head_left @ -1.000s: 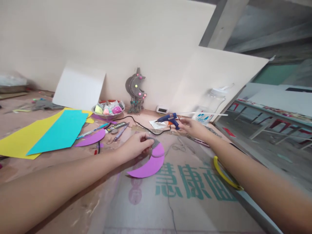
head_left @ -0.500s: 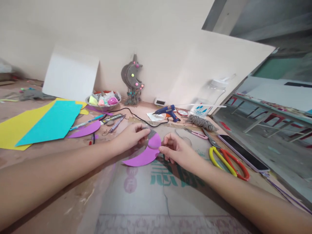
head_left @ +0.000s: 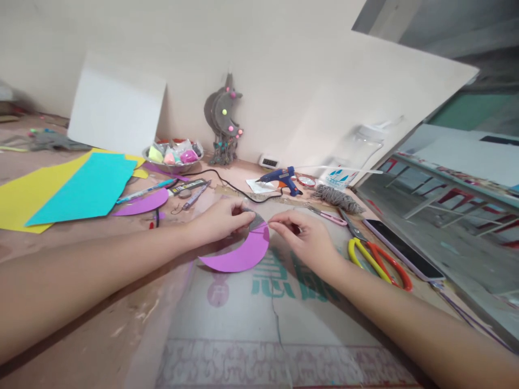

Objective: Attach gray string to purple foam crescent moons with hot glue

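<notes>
My left hand (head_left: 223, 220) pinches the upper end of a purple crescent moon cutout (head_left: 237, 259), which is tilted above the covered table. Grey yarn (head_left: 255, 220) is wound around that upper part; the lower part is bare purple. My right hand (head_left: 302, 232) is closed just right of the crescent, thumb and forefinger pinching the thin yarn strand that crosses its face. Part of the crescent's tip is hidden behind my left fingers.
A blue glue gun (head_left: 284, 177) and a grey yarn skein (head_left: 338, 199) lie behind my hands. Scissors (head_left: 377, 259) and a phone (head_left: 401, 248) are at right. Coloured sheets (head_left: 81, 194), a bowl (head_left: 174, 163) and a cutter (head_left: 197, 195) are at left. A finished moon ornament (head_left: 224, 116) hangs on the wall.
My right hand has moved slightly up, its thumb and forefinger now together at the crescent's right edge. A strand now runs across the purple face. The camera view has shifted slightly.
</notes>
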`<state>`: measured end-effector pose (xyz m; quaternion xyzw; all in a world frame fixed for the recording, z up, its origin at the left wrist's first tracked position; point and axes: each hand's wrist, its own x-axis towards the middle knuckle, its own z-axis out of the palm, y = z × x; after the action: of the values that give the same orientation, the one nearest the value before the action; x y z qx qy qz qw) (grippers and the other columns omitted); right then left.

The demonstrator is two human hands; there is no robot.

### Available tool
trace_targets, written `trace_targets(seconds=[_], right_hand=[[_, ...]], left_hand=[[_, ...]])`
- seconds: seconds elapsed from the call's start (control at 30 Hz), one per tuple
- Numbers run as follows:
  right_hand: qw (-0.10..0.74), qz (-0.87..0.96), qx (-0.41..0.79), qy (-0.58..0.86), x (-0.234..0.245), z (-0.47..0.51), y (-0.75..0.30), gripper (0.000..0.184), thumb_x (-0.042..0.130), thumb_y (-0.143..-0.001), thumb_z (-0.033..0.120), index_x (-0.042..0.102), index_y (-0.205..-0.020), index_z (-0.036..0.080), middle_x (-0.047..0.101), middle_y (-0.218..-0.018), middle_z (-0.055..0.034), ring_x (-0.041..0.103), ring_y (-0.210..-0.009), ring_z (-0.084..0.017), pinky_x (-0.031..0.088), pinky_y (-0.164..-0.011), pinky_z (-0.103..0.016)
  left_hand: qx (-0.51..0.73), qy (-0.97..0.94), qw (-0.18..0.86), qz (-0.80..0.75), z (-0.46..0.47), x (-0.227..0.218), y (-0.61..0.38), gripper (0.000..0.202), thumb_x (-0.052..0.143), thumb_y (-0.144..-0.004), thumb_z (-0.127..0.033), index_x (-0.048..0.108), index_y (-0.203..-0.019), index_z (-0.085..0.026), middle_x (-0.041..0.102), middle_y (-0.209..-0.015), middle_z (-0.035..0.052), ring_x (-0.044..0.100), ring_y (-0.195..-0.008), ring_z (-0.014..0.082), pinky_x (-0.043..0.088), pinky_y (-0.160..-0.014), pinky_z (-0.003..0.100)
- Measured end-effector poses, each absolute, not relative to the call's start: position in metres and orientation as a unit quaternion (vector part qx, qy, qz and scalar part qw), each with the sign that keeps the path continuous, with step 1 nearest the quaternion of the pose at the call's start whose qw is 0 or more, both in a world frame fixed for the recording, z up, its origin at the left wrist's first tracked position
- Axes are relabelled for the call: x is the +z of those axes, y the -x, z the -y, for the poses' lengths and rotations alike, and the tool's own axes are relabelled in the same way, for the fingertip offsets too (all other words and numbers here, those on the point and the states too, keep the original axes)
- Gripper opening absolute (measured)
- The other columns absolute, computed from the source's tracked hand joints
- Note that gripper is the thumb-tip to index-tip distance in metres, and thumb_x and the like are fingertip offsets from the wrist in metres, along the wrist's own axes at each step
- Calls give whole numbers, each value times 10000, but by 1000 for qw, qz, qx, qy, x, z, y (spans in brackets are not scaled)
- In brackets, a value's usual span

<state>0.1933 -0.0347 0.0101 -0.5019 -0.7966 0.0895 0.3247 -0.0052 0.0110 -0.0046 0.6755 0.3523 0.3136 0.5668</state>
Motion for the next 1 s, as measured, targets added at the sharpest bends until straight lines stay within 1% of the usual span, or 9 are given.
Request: trace_targets(seconds=[0.13,0.23,0.33,0.4,0.57,0.73,0.9,1.0], right_hand=[[337,770,135,525,4,30,-199,140,571,-835,284,665,-793,189,651,-677,3,518,-570,-114,389,-534,-235],[316,766,152,538,1,29,-203,153,561,-830,298,662,-781,194,644,-669,7,515,-572,-118,389,-539,-241],[291,758,167,560,-1,28,-203,172,557,-826,341,662,-797,208,650,-683,5,525,-587,-130,397,-551,-253],[287,751,180,567,-2,27,-204,186,551,-825,358,659,-798,209,646,-685,2,532,-589,-134,401,-551,-258],[282,743,192,575,-7,24,-207,238,526,-838,406,652,-817,206,593,-591,15,512,-535,-131,386,-519,-255],[276,740,186,584,-10,23,-208,268,525,-839,438,664,-834,208,622,-655,8,529,-577,-129,399,-545,-249],[286,733,182,590,-7,24,-205,253,536,-831,416,668,-834,201,632,-669,5,514,-571,-124,397,-552,-251],[292,729,180,592,-7,24,-204,253,546,-824,419,674,-836,201,639,-679,1,516,-578,-126,398,-556,-253]], left_hand=[[310,-677,561,-362,-11,-3,5,170,490,-816,-223,427,-663,-184,446,-504,-58,376,-396,47,266,-354,158],[306,-671,565,-371,-9,0,5,176,481,-807,-189,423,-641,-180,446,-500,-57,373,-391,42,269,-357,155],[310,-662,577,-364,-8,1,6,174,485,-812,-207,431,-649,-181,462,-512,-54,382,-390,40,275,-363,155],[308,-672,568,-362,-8,1,6,168,500,-810,-227,448,-658,-180,477,-521,-47,410,-401,47,290,-368,157],[288,-710,529,-366,-9,1,8,169,509,-806,-228,460,-652,-178,494,-513,-38,435,-404,52,305,-367,154],[281,-721,515,-369,-8,2,9,171,510,-804,-224,456,-649,-179,501,-506,-36,448,-401,54,318,-366,152],[279,-731,508,-361,-9,1,8,175,508,-801,-213,454,-638,-179,505,-494,-34,441,-387,53,323,-364,157],[283,-737,505,-350,-10,0,8,174,515,-796,-215,458,-636,-176,513,-503,-25,453,-409,60,327,-375,161]])
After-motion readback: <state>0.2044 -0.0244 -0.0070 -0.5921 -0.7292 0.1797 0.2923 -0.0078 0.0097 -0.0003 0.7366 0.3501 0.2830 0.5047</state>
